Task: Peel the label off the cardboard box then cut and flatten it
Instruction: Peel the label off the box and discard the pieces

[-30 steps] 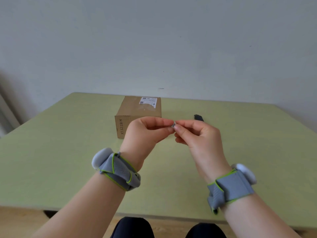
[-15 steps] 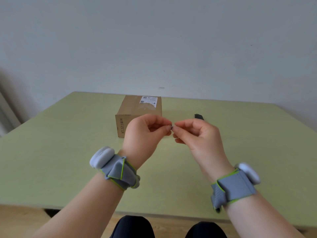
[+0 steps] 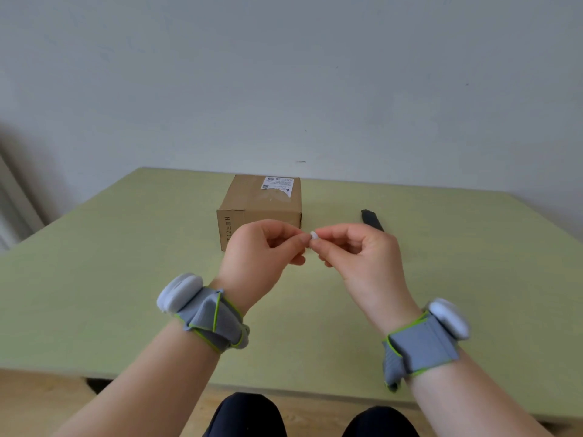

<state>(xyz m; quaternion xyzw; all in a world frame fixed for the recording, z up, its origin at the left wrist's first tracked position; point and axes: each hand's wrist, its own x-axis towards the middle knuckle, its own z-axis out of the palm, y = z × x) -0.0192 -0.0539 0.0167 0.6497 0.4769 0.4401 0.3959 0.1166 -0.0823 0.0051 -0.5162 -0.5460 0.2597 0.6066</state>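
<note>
A plain, bare room, more like a recording or test setup than a lived-in home. A pale green worktop (image 3: 126, 279) stands pushed against an unadorned off-white wall (image 3: 284, 74), and a strip of light wood floor (image 3: 38, 402) shows beneath its near edge. Each wrist of the seated person carries a grey strap edged in green with a white sensor pod (image 3: 180, 293), which suggests a data-collection station. Which kind of building it is cannot be told.

Bare forearms, no sleeves. Each wrist wears a grey fabric strap (image 3: 214, 320) edged in bright green — the right strap (image 3: 422, 348) alike — each carrying a rounded white pod (image 3: 179, 293). Dark trousers (image 3: 249, 417) below.
</note>
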